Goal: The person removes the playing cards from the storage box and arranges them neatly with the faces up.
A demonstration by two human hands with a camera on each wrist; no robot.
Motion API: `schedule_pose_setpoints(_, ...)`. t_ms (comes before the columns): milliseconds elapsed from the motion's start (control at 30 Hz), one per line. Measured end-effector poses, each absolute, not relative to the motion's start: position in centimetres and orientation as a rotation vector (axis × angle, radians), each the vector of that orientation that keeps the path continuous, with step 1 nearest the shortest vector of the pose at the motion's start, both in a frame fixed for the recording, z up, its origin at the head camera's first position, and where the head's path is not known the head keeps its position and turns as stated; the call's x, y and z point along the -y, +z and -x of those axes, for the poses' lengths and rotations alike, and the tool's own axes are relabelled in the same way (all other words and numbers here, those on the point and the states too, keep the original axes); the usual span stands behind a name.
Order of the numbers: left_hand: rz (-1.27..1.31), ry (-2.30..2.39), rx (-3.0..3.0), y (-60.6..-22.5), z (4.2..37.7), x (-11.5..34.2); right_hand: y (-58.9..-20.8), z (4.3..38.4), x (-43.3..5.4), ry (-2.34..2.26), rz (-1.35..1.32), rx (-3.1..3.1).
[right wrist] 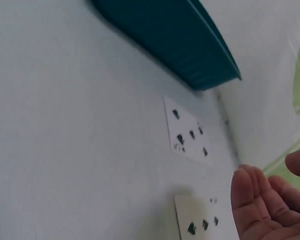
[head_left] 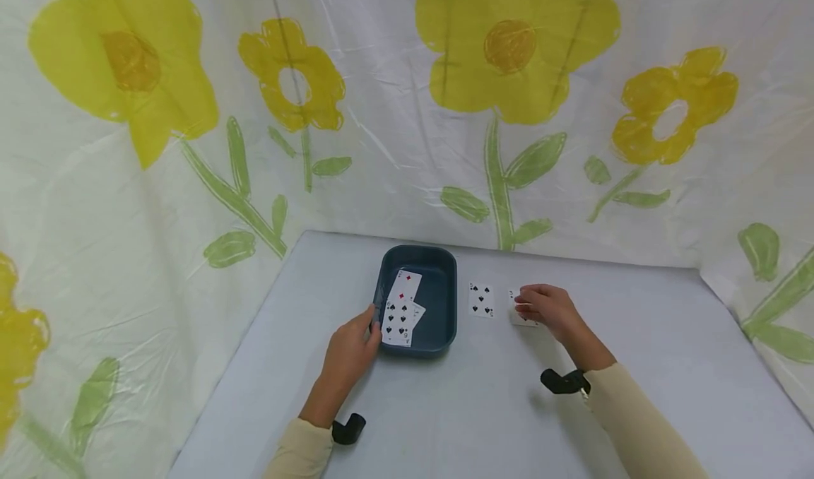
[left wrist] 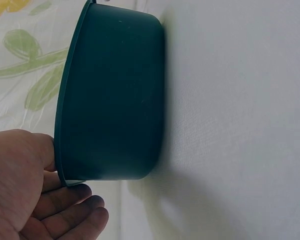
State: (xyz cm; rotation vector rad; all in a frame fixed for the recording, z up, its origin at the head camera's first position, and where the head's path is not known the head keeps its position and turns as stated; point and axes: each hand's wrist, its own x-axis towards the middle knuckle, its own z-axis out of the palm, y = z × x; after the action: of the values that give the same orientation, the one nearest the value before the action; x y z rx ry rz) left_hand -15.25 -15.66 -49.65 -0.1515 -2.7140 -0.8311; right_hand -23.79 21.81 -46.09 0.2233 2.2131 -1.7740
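A dark teal plastic bin (head_left: 449,302) stands on the table with playing cards inside. On top lies a six of spades (head_left: 398,325), partly covering a diamond card (head_left: 407,285) and another card (head_left: 418,312). My left hand (head_left: 350,348) grips the bin's near left rim; in the left wrist view its thumb and fingers are at the rim (left wrist: 62,125). To the right of the bin lies a five of spades (head_left: 481,300), face up. My right hand (head_left: 553,314) hovers over a second spade card (head_left: 524,320), hiding much of it. Its fingers look loosely bent and hold nothing.
The white tabletop (head_left: 458,415) meets a hanging cloth (head_left: 381,161) with yellow flowers at the back and sides. Black wrist devices (head_left: 348,429) sit on both forearms.
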Motion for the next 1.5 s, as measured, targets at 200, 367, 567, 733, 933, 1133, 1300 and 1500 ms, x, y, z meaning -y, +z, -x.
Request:
schedule_pose_setpoints(200,0.158,-0.842,2.71,-49.7,15.1,15.6,-44.9,23.5,-20.1,-1.895,-0.15,-2.077)
schedule_pose_setpoints(367,0.153,-0.849,2.704,-49.7,15.1,15.7,-44.0,23.3,-18.6,-1.943,-0.072,-1.998)
schedule_pose_setpoints(567,0.139,-0.847,2.724,-49.8,15.2,15.7,-42.9,23.7,-16.8,-1.982,0.014,-1.934)
schedule_pose_setpoints(733,0.131,-0.842,2.731,-49.9,15.2,15.9,-42.5,24.0,-14.9,-2.008,0.05,-1.857)
schedule_pose_setpoints(933,0.14,-0.846,2.719,-49.9,15.2,15.9,-42.4,24.0,-12.0,-1.968,0.04,-1.835)
schedule_pose_setpoints(1133,0.148,-0.846,2.701,-49.9,15.2,15.8,-42.5,23.7,-9.4,-1.945,0.033,-1.781)
schedule_pose_setpoints(1300,0.14,-0.84,2.705,-49.9,15.4,15.8,-43.2,23.6,-7.6,-1.913,-0.001,-1.746)
schedule_pose_setpoints(1500,0.143,-0.836,2.708,-49.8,15.3,15.9,-43.9,23.7,-6.1,-1.85,-0.028,-1.731)
